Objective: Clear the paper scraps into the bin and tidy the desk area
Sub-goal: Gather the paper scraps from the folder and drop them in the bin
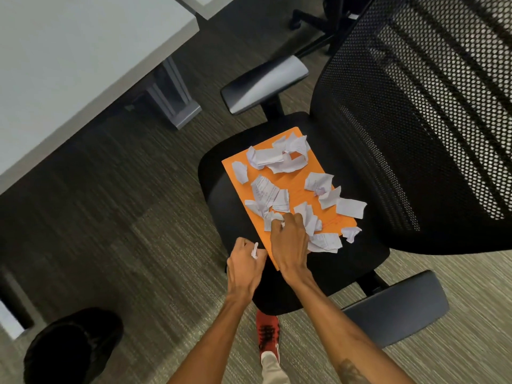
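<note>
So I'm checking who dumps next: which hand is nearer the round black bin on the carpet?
Left. The left hand is at the seat's front edge, on the round black bin side; the right hand lies farther away over the scraps.

scraps (279, 159) on folder (297, 187) | folder on chair seat (221, 200) | bin(?) (72, 345) front-left
</note>
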